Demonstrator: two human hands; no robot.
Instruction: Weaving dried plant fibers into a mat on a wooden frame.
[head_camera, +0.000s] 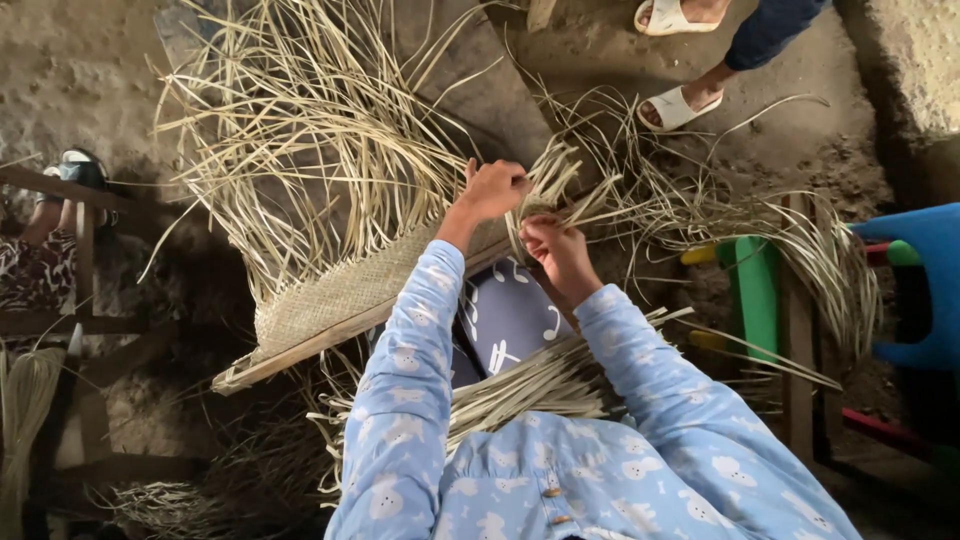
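A bunch of pale straw strips (560, 185) is gripped by the closed left hand (495, 190) and pinched by the right hand (555, 245) just below. The woven mat (340, 295) is spread left of both hands, over a wooden slat (300, 350).

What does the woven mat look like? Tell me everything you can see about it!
The woven mat is pale tan, made of thin dried strips plaited tightly together. It lies slanted on a wooden plank. Its upper edge is unfinished: long loose strips fan out over the dirt floor. The left hand and right hand grip strips at its right end.
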